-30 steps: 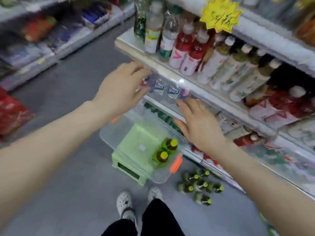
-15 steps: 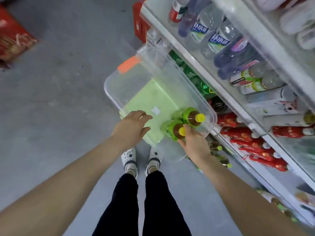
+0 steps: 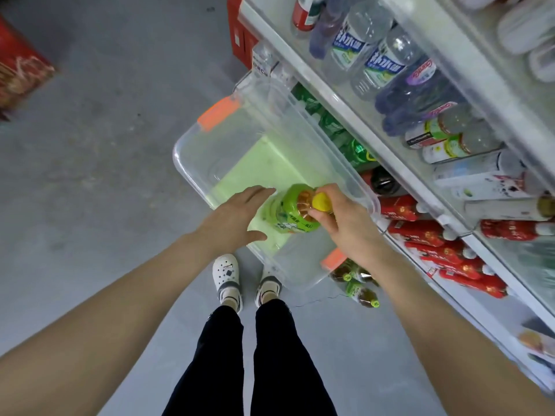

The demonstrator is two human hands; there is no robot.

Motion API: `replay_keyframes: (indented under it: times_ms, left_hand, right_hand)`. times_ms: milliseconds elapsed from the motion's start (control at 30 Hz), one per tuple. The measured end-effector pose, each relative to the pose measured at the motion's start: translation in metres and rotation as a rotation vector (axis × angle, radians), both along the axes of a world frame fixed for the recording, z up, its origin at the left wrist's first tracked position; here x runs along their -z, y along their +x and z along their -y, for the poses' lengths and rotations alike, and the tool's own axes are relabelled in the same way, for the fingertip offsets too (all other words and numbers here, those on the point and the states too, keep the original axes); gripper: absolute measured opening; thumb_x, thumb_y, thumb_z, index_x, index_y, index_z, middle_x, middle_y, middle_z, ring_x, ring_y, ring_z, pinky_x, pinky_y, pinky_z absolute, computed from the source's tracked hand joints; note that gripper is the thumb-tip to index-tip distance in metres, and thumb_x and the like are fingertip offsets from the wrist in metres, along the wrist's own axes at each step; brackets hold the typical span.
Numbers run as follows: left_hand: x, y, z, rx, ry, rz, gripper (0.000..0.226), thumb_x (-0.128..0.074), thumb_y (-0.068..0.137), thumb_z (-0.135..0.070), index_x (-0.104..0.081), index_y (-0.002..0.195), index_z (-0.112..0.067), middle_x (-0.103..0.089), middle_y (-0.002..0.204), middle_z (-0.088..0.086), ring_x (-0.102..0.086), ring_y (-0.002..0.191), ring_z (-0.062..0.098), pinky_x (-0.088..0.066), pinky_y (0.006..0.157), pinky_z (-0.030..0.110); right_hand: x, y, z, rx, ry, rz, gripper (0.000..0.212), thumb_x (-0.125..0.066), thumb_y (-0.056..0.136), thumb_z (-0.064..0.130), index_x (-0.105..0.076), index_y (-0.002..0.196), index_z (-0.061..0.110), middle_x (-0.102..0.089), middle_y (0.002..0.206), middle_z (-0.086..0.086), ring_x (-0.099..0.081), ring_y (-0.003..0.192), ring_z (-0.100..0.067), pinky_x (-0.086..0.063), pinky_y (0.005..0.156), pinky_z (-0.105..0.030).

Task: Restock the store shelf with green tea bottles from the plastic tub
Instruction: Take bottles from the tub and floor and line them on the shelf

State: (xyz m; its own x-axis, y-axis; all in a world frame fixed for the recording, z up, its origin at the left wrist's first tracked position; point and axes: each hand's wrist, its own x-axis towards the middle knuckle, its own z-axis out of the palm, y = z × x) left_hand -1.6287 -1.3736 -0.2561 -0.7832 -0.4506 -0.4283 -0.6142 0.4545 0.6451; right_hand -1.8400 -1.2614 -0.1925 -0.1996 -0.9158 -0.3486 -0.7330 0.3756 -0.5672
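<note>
Tub [image 3: 177,154]: one. Green tea bottle [image 3: 288,216] in tub: one. White shoes [image 3: 225,273]: two.

Green tea bottle [image 3: 292,211] (yellow-capped), cap up, in clear tub [image 3: 177,154].

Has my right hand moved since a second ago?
Yes. The right hand has come down from the shelf edge by the water bottles into the plastic tub, where it grips a green tea bottle by the neck.
</note>
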Motion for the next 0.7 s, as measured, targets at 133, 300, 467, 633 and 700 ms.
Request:
replay_keyframes:
  times_ms: [133, 300, 467, 633, 700]
  left_hand:
    - [-0.015, -0.022, 0.017, -0.174, 0.252, -0.139, 0.112, -0.091, 0.064, -0.025, -0.023, 0.153, -0.026, -0.042, 0.148, -0.008, -0.043, 0.131, 0.01, -0.032, 0.101, 0.013]
    - [-0.042, -0.031, 0.036, -0.267, 0.2, -0.141, 0.099, -0.095, 0.05, -0.039, -0.041, 0.133, -0.033, -0.057, 0.115, -0.018, -0.054, 0.104, 0.006, -0.043, 0.091, 0.025]
    - [-0.039, -0.026, 0.025, -0.505, 0.292, -0.113, 0.094, -0.083, 0.034, -0.068, -0.043, 0.113, -0.038, -0.059, 0.104, -0.022, -0.06, 0.1, 0.009, -0.047, 0.087, 0.029]
    - [-0.03, -0.017, 0.021, -0.654, 0.375, -0.084, 0.101, -0.085, 0.037, -0.065, -0.045, 0.123, -0.03, -0.063, 0.112, -0.014, -0.062, 0.103, 0.009, -0.053, 0.092, 0.037]
    - [-0.028, -0.016, 0.021, -0.672, 0.378, -0.075, 0.104, -0.08, 0.035, -0.068, -0.045, 0.124, -0.029, -0.063, 0.111, -0.015, -0.063, 0.103, 0.01, -0.053, 0.092, 0.04]
  right_hand:
    - [-0.051, -0.019, 0.036, -0.081, -0.049, 0.116, 0.036, -0.059, 0.094, 0.04, -0.049, 0.118, 0.015, -0.066, 0.091, -0.001, -0.066, 0.082, -0.021, -0.053, 0.076, -0.041]
    - [-0.055, -0.033, 0.059, 0.002, -0.103, 0.425, 0.027, -0.062, 0.092, 0.036, -0.053, 0.114, 0.024, -0.065, 0.097, 0.009, -0.068, 0.093, -0.015, -0.054, 0.091, -0.047]
    - [0.001, -0.044, 0.031, 0.361, 0.042, 0.268, 0.054, -0.056, 0.091, 0.057, -0.045, 0.134, 0.026, -0.063, 0.125, -0.005, -0.062, 0.115, -0.021, -0.049, 0.098, -0.04]
    - [0.065, -0.032, -0.021, 0.296, 0.403, -0.084, 0.082, -0.08, 0.08, 0.032, -0.031, 0.143, 0.012, -0.058, 0.13, -0.016, -0.055, 0.121, -0.033, -0.045, 0.101, -0.044]
    - [0.084, -0.025, -0.023, 0.366, 0.356, -0.114, 0.085, -0.082, 0.078, 0.026, -0.029, 0.142, 0.011, -0.06, 0.125, -0.018, -0.058, 0.117, -0.035, -0.048, 0.098, -0.046]
